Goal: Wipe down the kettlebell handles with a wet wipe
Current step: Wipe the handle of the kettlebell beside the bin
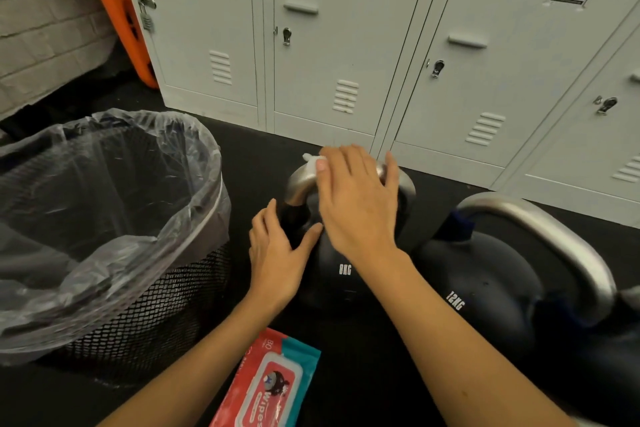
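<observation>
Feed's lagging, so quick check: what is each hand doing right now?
Left hand: open, resting against the 8KG kettlebell body.
Right hand: fingers curled over the handle, pressing the wet wipe on it.

A dark floor is seen, on which two kettlebells, a lined mesh bin, a wipes pack and lockers are set.
</observation>
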Available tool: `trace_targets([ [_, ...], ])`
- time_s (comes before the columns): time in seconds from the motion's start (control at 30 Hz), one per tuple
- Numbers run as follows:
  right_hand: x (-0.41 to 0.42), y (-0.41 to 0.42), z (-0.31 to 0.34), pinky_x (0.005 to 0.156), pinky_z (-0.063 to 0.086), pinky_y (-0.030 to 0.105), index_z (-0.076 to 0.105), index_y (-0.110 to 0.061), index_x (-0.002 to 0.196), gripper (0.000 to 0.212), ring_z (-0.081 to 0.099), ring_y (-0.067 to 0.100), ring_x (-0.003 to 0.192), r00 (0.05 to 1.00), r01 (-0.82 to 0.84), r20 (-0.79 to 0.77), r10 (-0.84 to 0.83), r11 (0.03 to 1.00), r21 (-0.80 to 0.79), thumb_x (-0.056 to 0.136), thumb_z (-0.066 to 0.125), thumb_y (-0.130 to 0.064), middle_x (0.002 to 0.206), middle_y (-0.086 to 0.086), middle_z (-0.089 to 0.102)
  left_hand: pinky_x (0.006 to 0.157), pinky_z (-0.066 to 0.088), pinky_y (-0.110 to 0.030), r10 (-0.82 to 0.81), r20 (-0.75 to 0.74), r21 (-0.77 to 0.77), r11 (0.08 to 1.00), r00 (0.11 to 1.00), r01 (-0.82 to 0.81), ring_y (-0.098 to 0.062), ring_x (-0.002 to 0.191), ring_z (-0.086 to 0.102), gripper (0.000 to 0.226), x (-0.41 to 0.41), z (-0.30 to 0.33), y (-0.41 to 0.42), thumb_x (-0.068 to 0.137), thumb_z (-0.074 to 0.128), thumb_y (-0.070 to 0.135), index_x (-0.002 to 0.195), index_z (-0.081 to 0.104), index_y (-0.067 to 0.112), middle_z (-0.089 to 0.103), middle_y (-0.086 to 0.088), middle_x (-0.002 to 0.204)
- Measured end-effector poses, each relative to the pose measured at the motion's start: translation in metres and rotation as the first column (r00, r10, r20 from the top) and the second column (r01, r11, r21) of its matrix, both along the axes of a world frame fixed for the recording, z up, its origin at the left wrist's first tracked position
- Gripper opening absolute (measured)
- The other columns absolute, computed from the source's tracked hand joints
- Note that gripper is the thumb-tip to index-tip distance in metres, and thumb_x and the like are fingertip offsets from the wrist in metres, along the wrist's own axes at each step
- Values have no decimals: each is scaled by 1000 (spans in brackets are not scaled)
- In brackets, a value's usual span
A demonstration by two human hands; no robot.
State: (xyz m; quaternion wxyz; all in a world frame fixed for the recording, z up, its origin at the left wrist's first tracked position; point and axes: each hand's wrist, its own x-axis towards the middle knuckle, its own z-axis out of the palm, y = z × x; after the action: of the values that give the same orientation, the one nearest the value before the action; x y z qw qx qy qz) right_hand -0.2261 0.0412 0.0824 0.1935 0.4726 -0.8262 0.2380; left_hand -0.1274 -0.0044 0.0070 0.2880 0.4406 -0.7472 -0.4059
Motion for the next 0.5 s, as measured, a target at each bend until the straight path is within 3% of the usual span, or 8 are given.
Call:
trace_targets([
  [0.13, -22, 16, 3, 118, 9, 44, 57, -28, 120, 39, 47, 12, 124, 948, 195, 267, -171, 979, -64, 104, 23, -38, 123, -8, 58, 114, 19, -35, -61, -25, -287, 957, 998, 52, -18, 140, 13, 94, 8, -10, 29, 84, 59, 55, 151, 3, 22, 6, 4, 152],
  [0.17, -27, 20, 4, 118, 10, 44, 57, -27, 120, 39, 48, 14, 123, 878, 270, 432, -205, 958, -95, 104, 22, -36, 123, -6, 58, 114, 19, -36, -96, -10, -355, 931, 995, 86, -18, 141, 11, 92, 9, -13, 34, 84, 55, 57, 151, 1, 25, 5, 4, 153],
  [0.23, -33, 24, 5, 117, 13, 48, 57, -21, 117, 42, 49, 20, 122, 640, 428, 744, -193, 893, -137, 105, 19, -34, 121, -1, 58, 114, 19, -40, -149, 57, -480, 863, 987, 158, -20, 144, 9, 87, 8, -17, 39, 86, 50, 57, 151, 3, 23, 7, -4, 154],
  [0.27, -33, 25, 3, 117, 15, 50, 57, -20, 116, 43, 50, 21, 120, 564, 473, 806, -176, 870, -141, 105, 18, -34, 120, 0, 58, 114, 18, -42, -178, 110, -530, 822, 978, 209, -21, 145, 8, 84, 6, -20, 40, 88, 48, 55, 152, 6, 19, 9, -8, 154],
  [0.3, -31, 25, 2, 117, 15, 50, 56, -19, 115, 43, 50, 20, 119, 567, 479, 805, -175, 865, -149, 106, 17, -33, 120, 0, 58, 115, 17, -43, -210, 169, -563, 781, 963, 270, -21, 146, 6, 81, 4, -21, 41, 90, 46, 54, 152, 8, 18, 10, -9, 155],
  [0.37, -25, 26, 2, 118, 12, 46, 58, -21, 117, 41, 49, 15, 121, 706, 407, 686, -176, 893, -190, 105, 21, -32, 122, -4, 57, 117, 11, -42, -283, 274, -570, 722, 919, 393, -17, 147, 0, 77, 1, -26, 40, 93, 41, 54, 153, 3, 22, 7, -5, 157],
  [0.43, -21, 26, 5, 119, 10, 44, 58, -25, 121, 37, 47, 9, 123, 864, 246, 489, -125, 950, -192, 105, 25, -32, 124, -8, 57, 120, 2, -39, -324, 351, -552, 686, 879, 474, -13, 147, -7, 77, 0, -32, 38, 96, 36, 54, 152, -9, 28, 1, -1, 158],
  [0.5, -21, 25, 7, 119, 10, 46, 58, -28, 121, 35, 45, 6, 123, 939, 84, 342, -28, 985, -150, 105, 28, -33, 121, -12, 57, 119, -4, -37, -316, 402, -555, 662, 859, 503, -13, 147, -10, 77, -1, -38, 37, 96, 34, 54, 151, -14, 27, 0, -2, 159],
])
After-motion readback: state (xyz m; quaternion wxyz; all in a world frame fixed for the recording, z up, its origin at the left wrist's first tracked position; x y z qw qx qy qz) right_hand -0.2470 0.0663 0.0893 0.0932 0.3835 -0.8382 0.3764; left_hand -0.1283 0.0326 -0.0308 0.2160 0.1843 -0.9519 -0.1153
